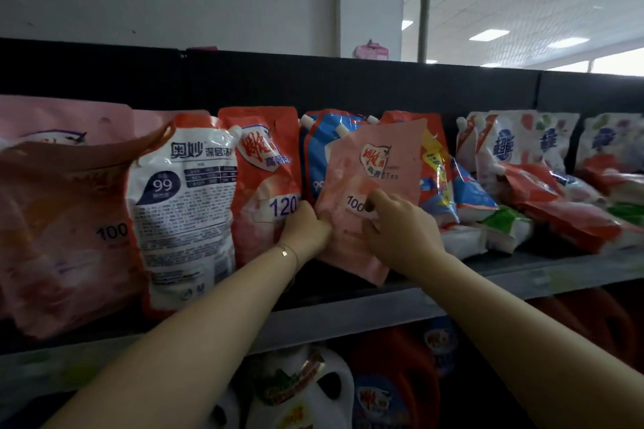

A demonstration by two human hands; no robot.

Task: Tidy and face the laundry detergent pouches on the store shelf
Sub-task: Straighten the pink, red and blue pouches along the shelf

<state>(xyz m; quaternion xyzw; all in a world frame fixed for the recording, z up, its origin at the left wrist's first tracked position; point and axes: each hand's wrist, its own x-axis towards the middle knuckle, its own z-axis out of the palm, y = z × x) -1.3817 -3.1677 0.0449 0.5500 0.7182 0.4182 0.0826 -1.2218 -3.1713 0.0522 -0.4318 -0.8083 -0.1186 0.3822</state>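
Pouches crowd the upper shelf against a black back panel. At the far left stands a large pink pouch marked "100". Just beside it is a white spouted pouch marked "99", with its small-print side facing out, and next comes an orange-red pouch marked "120". Blue spouted pouches stand upright behind the hands, partly hidden. To the right, red, blue, green and white pouches lie toppled in a loose heap. Behind them, white pouches with blue characters stand upright. On the shelf below sit a white jug and an orange jug, both dim. A small pink item rests on top of the back panel.

The pale pink pouch is in front of the blue ones, between the orange-red pouch and the heap. It is tilted, with its top leaning right and its lower corner over the shelf's front part. Its front faces out and shows a red shield logo, dark characters and a white "100" label. The film looks creased.

The left hand, with a thin bracelet at its wrist, grips the pouch's left edge with curled fingers. The right hand has bent fingers on the front face by the label, pinching the film near the right edge.
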